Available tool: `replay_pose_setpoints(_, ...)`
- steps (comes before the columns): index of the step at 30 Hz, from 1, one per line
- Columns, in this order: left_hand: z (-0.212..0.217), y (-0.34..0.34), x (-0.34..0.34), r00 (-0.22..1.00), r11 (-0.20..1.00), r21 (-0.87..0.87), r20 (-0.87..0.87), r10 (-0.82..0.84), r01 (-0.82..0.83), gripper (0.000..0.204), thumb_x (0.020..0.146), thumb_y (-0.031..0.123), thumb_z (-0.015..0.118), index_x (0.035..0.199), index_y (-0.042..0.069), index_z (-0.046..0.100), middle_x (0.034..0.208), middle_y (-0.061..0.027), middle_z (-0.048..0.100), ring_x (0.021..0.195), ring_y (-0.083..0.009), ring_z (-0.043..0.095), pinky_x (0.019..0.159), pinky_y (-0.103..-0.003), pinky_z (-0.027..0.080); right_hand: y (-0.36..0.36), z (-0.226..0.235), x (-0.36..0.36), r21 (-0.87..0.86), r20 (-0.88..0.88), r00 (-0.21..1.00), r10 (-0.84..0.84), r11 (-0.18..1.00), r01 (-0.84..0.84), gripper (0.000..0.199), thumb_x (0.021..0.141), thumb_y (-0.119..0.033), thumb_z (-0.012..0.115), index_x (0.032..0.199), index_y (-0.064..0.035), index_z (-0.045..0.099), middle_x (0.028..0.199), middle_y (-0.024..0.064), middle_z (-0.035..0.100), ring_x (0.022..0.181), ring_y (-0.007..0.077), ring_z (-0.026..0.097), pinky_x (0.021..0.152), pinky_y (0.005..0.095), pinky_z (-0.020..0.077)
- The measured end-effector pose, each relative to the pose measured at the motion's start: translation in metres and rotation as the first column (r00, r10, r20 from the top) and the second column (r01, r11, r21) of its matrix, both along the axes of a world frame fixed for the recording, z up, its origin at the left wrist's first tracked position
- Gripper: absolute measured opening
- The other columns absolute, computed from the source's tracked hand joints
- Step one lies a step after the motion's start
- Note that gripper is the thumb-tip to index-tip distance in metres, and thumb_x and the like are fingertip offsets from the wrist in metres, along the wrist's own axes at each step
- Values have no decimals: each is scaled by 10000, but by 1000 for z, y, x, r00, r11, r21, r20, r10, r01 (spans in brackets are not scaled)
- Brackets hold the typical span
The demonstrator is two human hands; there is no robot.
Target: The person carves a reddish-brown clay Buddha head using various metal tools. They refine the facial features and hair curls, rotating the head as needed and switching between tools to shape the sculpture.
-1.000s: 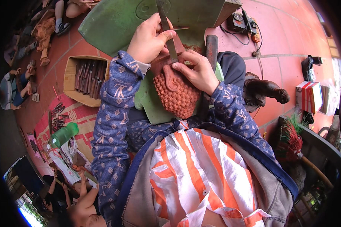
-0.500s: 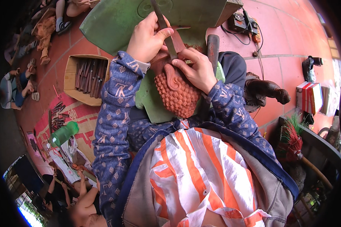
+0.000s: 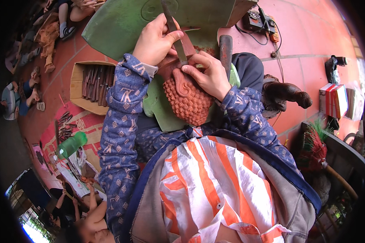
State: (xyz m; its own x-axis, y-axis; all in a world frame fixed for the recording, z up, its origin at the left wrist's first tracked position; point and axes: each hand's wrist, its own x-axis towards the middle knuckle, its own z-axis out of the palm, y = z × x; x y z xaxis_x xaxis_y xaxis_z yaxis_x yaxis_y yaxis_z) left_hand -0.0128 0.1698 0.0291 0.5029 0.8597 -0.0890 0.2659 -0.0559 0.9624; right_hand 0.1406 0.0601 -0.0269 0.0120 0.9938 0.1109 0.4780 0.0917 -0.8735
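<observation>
A long, flat grey metal file (image 3: 180,49) slants across a reddish-brown carved wooden head (image 3: 189,103) with rows of round curls and a long ear. My left hand (image 3: 155,42) is closed round the file's upper part, thumb pressed along it. Close to the ear, my right hand (image 3: 210,73) pinches the file's lower end between thumb and fingers. The hands hide part of the carving. Beneath it is a green plastic surface (image 3: 154,103), between my legs. A dark rounded bar (image 3: 226,52) stands just right of my right hand.
On the left, a cardboard box (image 3: 79,77) holds several dark-handled tools, with a green bottle (image 3: 72,145) nearer me. A dark carved wooden piece (image 3: 286,93) lies to my right. Beyond are a corded electrical box (image 3: 253,22) and a red-and-white box (image 3: 332,100). Other people sit at left.
The file and both hands have shifted very slightly, still in the same grip. The whole view has moved a little.
</observation>
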Motion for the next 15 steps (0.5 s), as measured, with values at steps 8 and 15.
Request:
replay_pose_setpoints(8,4,2,2,1000,998,67,-18,2,-1,161,915,53,607,1039,35,506,835,-14,588,719,-64,605,534,-198,548,9,-4,-4,33,86,996,-18,999,16,260,827,-322,695,900,-75,667,826,116,622,755,298,640,664,378,495)
replay_pose_setpoints(15,2,-5,3,1000,999,33,-11,-4,4,145,914,47,602,1017,29,502,818,-23,589,699,-73,601,524,-207,547,1,-9,4,86,-35,997,65,994,-61,231,822,-268,702,897,-55,655,845,129,618,772,330,626,671,387,489)
